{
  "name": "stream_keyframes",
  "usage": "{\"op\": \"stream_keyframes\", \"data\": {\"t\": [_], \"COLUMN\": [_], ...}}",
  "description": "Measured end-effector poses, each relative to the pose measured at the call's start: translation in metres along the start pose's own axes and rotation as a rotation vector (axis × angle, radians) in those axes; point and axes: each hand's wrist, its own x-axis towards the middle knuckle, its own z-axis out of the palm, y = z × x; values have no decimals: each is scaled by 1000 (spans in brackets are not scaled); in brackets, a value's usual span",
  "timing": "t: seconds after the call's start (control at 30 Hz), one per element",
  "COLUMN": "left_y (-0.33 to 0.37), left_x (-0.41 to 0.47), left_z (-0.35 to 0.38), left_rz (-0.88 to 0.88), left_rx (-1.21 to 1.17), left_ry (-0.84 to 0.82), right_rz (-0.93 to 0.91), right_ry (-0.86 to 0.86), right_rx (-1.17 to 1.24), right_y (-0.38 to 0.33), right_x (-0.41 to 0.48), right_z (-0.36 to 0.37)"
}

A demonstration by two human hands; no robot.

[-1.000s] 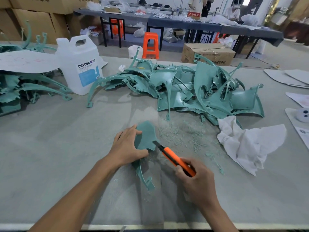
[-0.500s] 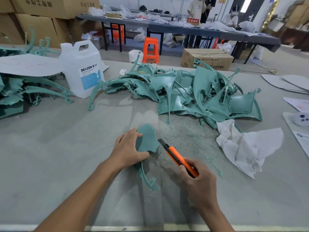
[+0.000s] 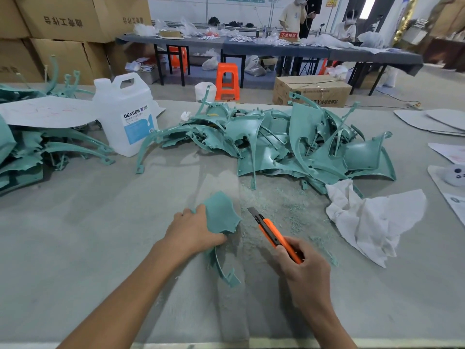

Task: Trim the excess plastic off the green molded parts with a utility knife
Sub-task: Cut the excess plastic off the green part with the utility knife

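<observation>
My left hand [image 3: 195, 231] grips a green molded part [image 3: 221, 214] by its left edge and holds it on the grey table [image 3: 75, 248]; the part's thin curved arm runs down toward me. My right hand [image 3: 305, 269] grips an orange utility knife [image 3: 273, 234] with its blade extended. The blade tip points up and left and stands a little apart from the part's right edge. Green shavings [image 3: 286, 210] lie scattered on the table just beyond the knife.
A big pile of green parts [image 3: 289, 142] lies behind the work spot, another stack [image 3: 30, 152] at far left under a paper sheet. A white DEXCON jug [image 3: 125, 114] stands at back left. A white rag [image 3: 372, 220] lies at right, with paper sheets [image 3: 442, 122] beyond.
The knife blade has pulled away from the part's right edge, moving right. My left hand has kept hold of the part. The view has tilted upward.
</observation>
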Motion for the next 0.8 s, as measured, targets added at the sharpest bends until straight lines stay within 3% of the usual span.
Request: {"op": "stream_keyframes", "data": {"t": [0.17,0.3,0.4,0.53,0.67,0.8], "left_y": [-6,-7,-7,-14,-19,-10], "left_x": [-4,-9,-8,-5,-7,-22], "left_z": [-12,-17,-21,-30,-28,-3], "left_rz": [119,288,400,261,79,157], "left_rx": [-438,-597,-750,-453,-404,-370], "left_ry": [178,316,313,289,323,379], "right_rz": [11,7,2,21,13,-110], "right_ry": [30,32,35,38,31,41], "right_rx": [39,49,58,54,65,19], "right_y": [6,9,9,10,8,-3], "right_x": [1,1,1,1,1,-8], "right_z": [1,1,1,1,1,3]}}
